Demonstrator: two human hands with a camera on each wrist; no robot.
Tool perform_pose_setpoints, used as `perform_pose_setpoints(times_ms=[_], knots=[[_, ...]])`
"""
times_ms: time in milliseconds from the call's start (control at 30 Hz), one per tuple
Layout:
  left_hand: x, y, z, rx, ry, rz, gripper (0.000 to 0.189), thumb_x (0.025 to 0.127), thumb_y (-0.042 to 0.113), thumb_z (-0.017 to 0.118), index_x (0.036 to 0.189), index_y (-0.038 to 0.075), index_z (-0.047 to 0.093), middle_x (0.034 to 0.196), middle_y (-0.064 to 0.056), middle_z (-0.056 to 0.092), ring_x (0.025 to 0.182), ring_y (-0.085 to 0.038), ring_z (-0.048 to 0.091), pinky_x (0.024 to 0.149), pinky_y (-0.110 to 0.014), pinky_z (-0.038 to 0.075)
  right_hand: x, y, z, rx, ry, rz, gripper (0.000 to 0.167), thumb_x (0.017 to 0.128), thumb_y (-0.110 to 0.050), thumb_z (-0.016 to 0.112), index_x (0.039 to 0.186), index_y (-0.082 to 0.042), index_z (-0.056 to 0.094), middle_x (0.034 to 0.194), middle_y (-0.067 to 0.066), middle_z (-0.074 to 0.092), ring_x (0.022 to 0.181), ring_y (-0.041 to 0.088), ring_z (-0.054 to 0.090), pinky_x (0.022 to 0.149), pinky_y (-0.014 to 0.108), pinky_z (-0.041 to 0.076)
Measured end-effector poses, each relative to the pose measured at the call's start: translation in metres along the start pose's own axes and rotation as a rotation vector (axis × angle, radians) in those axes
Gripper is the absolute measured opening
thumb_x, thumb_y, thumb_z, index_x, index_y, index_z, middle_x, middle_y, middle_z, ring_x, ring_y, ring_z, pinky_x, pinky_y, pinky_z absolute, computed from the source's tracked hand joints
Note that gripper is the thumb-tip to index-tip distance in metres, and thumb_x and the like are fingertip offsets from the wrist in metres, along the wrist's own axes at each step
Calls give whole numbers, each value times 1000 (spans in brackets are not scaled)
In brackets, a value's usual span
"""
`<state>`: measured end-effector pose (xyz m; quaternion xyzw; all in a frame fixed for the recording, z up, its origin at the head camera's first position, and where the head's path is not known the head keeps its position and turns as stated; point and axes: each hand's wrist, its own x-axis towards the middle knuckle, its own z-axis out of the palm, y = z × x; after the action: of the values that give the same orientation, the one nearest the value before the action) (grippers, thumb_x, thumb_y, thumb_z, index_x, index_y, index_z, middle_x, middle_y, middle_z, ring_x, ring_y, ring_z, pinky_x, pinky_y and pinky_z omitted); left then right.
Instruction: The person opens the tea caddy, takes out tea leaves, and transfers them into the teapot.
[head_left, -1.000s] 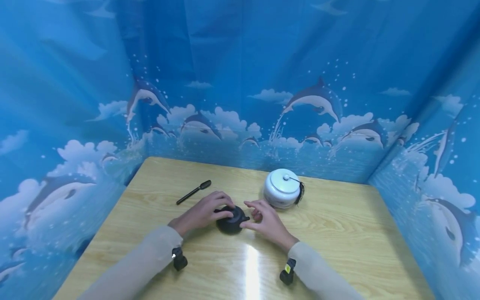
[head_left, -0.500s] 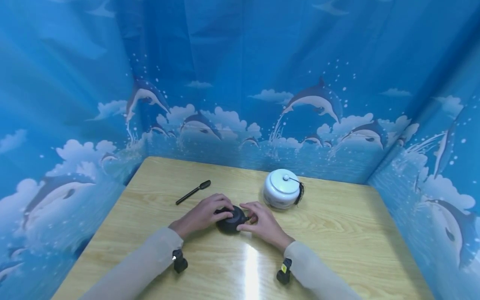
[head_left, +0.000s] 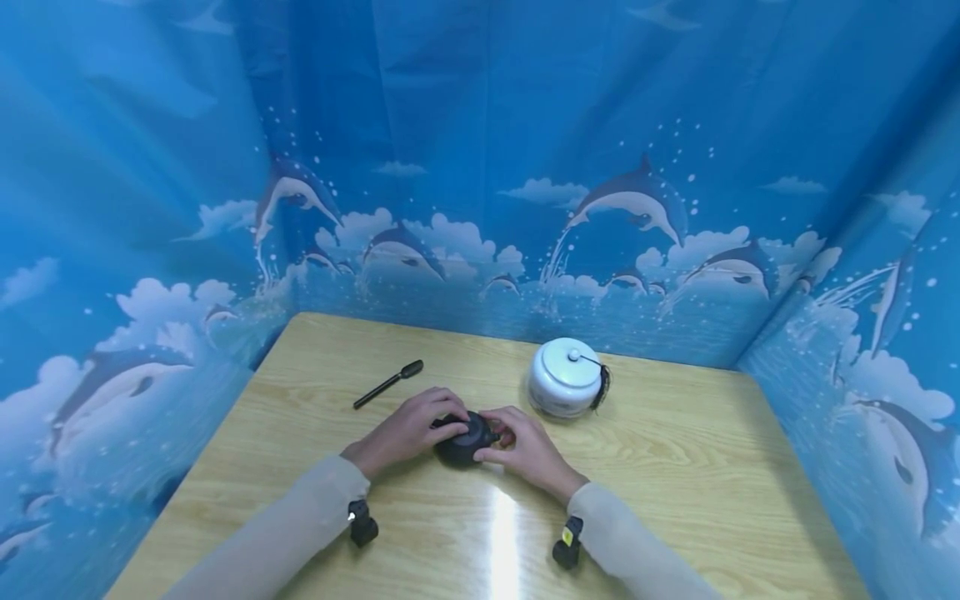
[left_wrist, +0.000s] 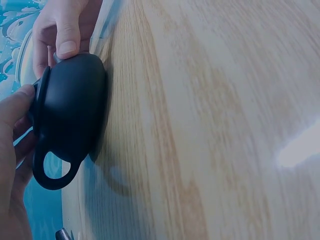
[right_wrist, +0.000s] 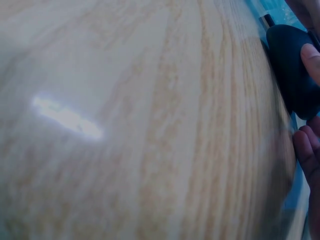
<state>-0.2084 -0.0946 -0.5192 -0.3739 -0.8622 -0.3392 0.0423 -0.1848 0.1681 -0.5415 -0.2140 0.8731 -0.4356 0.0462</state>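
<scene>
A small black teapot [head_left: 457,452] sits on the wooden table, its looped handle [left_wrist: 56,184] showing in the left wrist view. From the left, my left hand [head_left: 411,427] reaches over its top, thumb and fingers pinching at the lid [left_wrist: 43,102]; the knob is hidden between them. On the spout side, my right hand [head_left: 528,447] has its thumb against the dark body [right_wrist: 289,62] and its other fingers curled round the far side, covering most of the spout.
A white lidded jar [head_left: 564,379] with a black tassel stands behind my right hand. Beyond my left hand lies a black brush-like stick [head_left: 387,385]. Blue dolphin-print curtains [head_left: 480,167] close off the table's [head_left: 675,467] back and sides.
My right hand has moved slightly left, closing in on the teapot's spout side. The left hand stays at the lid; the teapot has hardly moved.
</scene>
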Motion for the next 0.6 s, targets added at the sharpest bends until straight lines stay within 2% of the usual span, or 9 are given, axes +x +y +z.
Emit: perform_pose_setpoints(times_ms=[333, 600], knots=[[0, -1, 1, -2, 36, 20, 14, 102, 25, 79, 114, 18, 80, 118, 2, 74, 115, -15, 70, 103, -39, 61, 1, 0, 0, -10, -1, -6, 64, 88, -40, 92, 144, -18, 70, 125, -1, 74, 98, 10, 68, 84, 25, 60], [2, 5, -3, -4, 75, 63, 12, 102, 24, 79, 112, 18, 79, 117, 3, 74, 113, -13, 70, 101, -35, 62, 0, 1, 0, -13, 3, -3, 64, 88, -40, 93, 143, -17, 70, 126, 0, 74, 99, 11, 69, 85, 25, 60]])
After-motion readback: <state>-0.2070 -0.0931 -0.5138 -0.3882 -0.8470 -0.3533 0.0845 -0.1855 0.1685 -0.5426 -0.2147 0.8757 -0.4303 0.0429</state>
